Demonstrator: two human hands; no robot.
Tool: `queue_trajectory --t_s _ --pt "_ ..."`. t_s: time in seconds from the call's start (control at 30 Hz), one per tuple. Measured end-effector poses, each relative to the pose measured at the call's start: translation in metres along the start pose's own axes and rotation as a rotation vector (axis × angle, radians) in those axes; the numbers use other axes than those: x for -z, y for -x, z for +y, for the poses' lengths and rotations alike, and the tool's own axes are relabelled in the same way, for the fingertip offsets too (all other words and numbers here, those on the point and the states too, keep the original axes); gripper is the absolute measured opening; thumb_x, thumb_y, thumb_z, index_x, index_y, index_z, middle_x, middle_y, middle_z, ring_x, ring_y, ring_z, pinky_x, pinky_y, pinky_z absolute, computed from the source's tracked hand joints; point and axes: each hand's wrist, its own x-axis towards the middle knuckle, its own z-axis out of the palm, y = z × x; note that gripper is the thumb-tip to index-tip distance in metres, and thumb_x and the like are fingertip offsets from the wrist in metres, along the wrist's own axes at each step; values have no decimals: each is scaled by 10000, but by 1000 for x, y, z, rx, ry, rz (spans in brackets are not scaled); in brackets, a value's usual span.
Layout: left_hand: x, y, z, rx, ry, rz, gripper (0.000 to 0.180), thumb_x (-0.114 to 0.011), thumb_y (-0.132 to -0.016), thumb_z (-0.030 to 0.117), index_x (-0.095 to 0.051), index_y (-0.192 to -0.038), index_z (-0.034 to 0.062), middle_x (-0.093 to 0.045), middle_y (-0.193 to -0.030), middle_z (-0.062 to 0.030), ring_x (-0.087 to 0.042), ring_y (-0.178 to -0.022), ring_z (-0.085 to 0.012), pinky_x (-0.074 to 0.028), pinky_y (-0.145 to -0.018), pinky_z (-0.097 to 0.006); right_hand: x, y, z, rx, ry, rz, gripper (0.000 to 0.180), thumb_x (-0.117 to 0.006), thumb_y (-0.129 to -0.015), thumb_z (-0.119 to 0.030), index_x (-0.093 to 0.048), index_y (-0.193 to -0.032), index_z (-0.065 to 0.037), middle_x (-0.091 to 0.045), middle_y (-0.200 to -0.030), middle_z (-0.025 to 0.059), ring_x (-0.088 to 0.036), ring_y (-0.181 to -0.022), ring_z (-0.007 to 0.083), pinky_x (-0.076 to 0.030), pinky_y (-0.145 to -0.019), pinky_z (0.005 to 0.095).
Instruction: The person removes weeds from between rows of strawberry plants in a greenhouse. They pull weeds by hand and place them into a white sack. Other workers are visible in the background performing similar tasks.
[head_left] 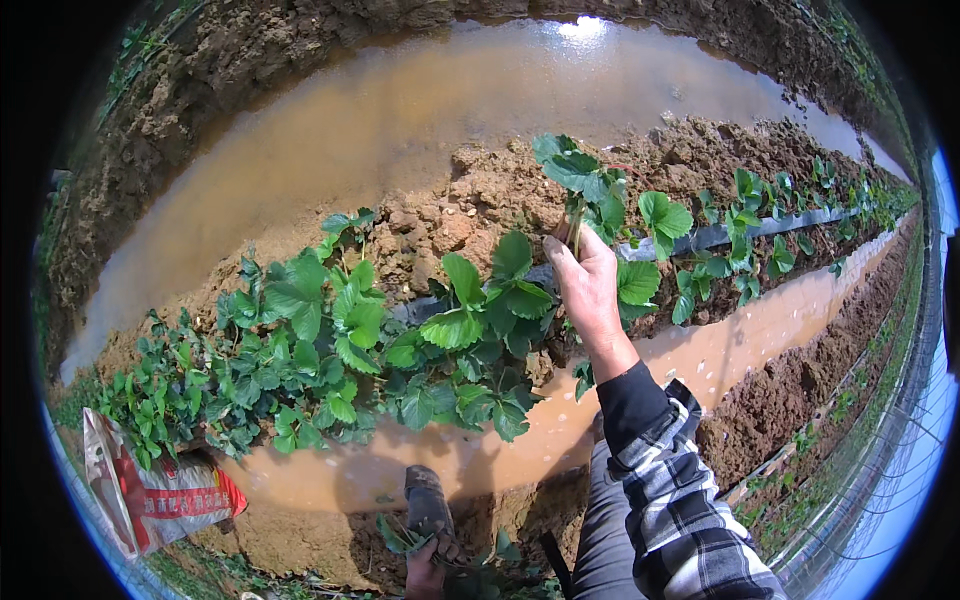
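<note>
My right hand (588, 282) reaches out over the raised soil bed. Its thumb and fingers are closed on the stems of a strawberry plant (575, 172), whose green leaves stand above the fingertips. Low in the view, my left hand (427, 568) is partly cut off by the lower edge. It appears closed on strawberry seedlings (398, 537), with leaves showing beside it; its fingers are partly hidden. Left of my right hand, leafy strawberry plants (330, 310) crowd the bed. Smaller plants (740, 225) continue along the row to the right.
Muddy water fills the near furrow (740, 345) and the wider far furrow (380, 110). A grey irrigation strip (770, 226) runs along the bed among clods (455, 230). At the lower left stands a white and red sack (165, 495). My boot (428, 500) is in the near furrow.
</note>
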Motion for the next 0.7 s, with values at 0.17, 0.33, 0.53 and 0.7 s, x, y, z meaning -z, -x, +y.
queue_trajectory --t_s 0.17,0.33,0.53,0.7 --pt "-108 -9 30 -250 -137 -47 406 -489 -959 174 -387 -1337 70 -549 -967 -87 -555 -897 -251 -463 -847 -435 3 133 -52 -20 404 -488 129 -580 -846 -80 -510 -899 15 -544 -809 219 -564 -742 425 -455 -634 449" --pt "-184 18 36 -598 -608 -133 425 -531 -946 160 -405 -1327 19 -541 -1234 -120 -552 -1105 -260 -433 -975 -425 -34 229 -61 -15 599 -708 304 -555 -816 -58 -498 -1110 -7 -595 -873 189 -613 -608 346 -483 -500 418" --pt "-153 12 30 -317 -80 119 310 -407 -1008 277 -510 -1137 15 -581 -1010 -93 -573 -948 -205 -467 -868 -365 -29 261 -63 58 566 -1022 293 -584 -835 -137 -534 -1094 -8 -612 -1001 154 -640 -758 324 -522 -626 406" --pt "-38 -16 14 26 381 -585 294 -441 -991 378 -532 -1181 171 -613 -1043 -74 -596 -986 -164 -487 -868 -462 8 192 -38 -291 298 -656 212 -628 -865 -130 -574 -1051 -44 -638 -1047 110 -662 -887 265 -530 -735 404"
